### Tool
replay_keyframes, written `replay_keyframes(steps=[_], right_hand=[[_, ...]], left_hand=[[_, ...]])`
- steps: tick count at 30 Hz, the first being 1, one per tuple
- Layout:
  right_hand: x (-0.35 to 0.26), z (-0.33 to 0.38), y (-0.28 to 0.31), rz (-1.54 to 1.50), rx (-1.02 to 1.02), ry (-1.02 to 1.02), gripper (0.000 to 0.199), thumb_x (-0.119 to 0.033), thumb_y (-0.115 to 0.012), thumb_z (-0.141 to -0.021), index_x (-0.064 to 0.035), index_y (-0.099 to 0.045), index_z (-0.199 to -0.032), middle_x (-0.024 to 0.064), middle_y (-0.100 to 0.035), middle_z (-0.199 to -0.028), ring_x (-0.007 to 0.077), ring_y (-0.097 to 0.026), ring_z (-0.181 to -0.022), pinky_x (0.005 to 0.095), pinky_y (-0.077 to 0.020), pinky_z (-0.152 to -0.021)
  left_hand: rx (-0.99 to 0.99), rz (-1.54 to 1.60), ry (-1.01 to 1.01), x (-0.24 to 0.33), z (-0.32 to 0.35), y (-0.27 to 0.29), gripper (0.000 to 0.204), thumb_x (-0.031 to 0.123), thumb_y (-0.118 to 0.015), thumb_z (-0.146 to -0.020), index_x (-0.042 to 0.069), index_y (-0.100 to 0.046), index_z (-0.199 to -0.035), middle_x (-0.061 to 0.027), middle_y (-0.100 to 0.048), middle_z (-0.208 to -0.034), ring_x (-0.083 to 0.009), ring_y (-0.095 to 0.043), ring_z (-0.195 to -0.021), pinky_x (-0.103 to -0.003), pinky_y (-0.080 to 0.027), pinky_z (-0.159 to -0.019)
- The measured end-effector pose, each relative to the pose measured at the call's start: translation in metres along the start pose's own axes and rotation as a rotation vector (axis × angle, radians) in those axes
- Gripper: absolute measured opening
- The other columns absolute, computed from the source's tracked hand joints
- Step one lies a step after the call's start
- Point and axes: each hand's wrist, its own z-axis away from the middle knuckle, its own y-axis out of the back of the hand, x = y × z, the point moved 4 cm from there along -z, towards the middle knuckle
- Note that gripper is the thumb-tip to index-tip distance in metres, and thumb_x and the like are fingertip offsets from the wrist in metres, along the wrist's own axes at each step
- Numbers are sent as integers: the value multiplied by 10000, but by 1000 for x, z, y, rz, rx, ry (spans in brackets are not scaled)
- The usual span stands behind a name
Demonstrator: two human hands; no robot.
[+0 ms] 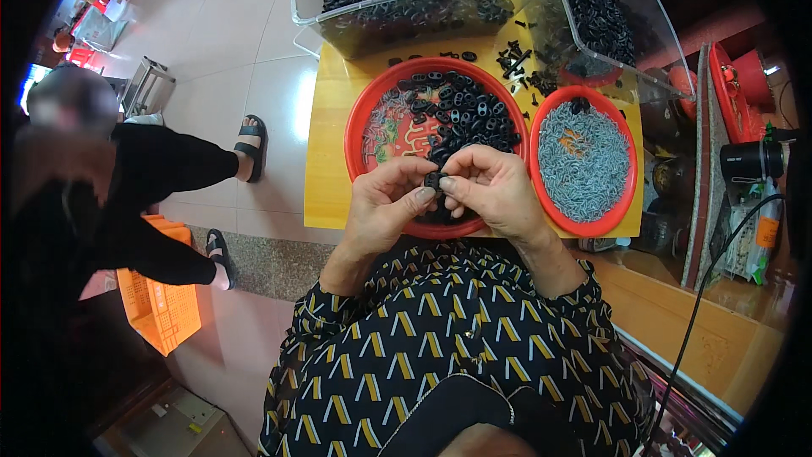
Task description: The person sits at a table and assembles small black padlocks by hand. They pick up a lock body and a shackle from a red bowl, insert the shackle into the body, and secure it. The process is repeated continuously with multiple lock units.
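Close above a red bowl (365, 123) on the table (326, 169), a small black plastic piece (433, 179), seemingly light, stiff and best pinched by its edges, is gripped between left hand (387, 203) and right hand (495, 190).

black garment (440, 347) with yellow and white angled stripe pattern, sleeves short of the bare forearms

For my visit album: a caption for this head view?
Both hands pinch a small black part over a red plate of black parts.
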Motion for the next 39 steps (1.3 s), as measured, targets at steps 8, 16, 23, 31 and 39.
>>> replay_keyframes(steps=[8, 16, 23, 31, 39], right_hand=[[12, -5, 4, -201, -135, 15, 121, -43, -606, -780, 7, -549, -875, 42, -563, -747, 95, -563, -650, 206, -497, -549], [16, -7, 7, -273, -205, -49, 151, -90, -615, -784, 0, -524, -864, 41, -549, -750, 100, -561, -640, 225, -504, -554], [18, -11, 9, -246, -200, -26, 140, -99, -613, -787, -6, -521, -836, 50, -562, -709, 96, -557, -595, 216, -495, -527], [21, -18, 7, -260, -189, -1, 126, -85, -609, -788, -5, -528, -842, 51, -568, -724, 95, -560, -604, 217, -496, -522], [17, -14, 13, -360, -163, -132, 179, -118, -585, -814, 17, -543, -923, 53, -567, -786, 105, -570, -644, 225, -507, -556]], left_hand=[[9, -11, -73, -5, 0, -1, 243, 4, -580, -789, -13, -528, -1026, -42, -593, -799, -67, -535, -656, -186, -437, -580], [23, -170, -98, 2, 0, -4, 197, -20, -569, -784, -11, -567, -981, -35, -595, -787, -57, -527, -650, -183, -433, -570], [93, -218, -147, 1, 0, -8, 189, -40, -563, -778, -17, -569, -965, -38, -592, -802, -70, -548, -692, -187, -451, -599], [95, -172, -161, -9, -4, -2, 229, 11, -585, -786, -9, -540, -1010, -73, -598, -861, -104, -565, -725, -217, -470, -625], [78, 14, -140, -12, -4, 1, 263, 12, -579, -795, -20, -511, -1047, -41, -587, -832, -83, -553, -726, -199, -457, -633]])
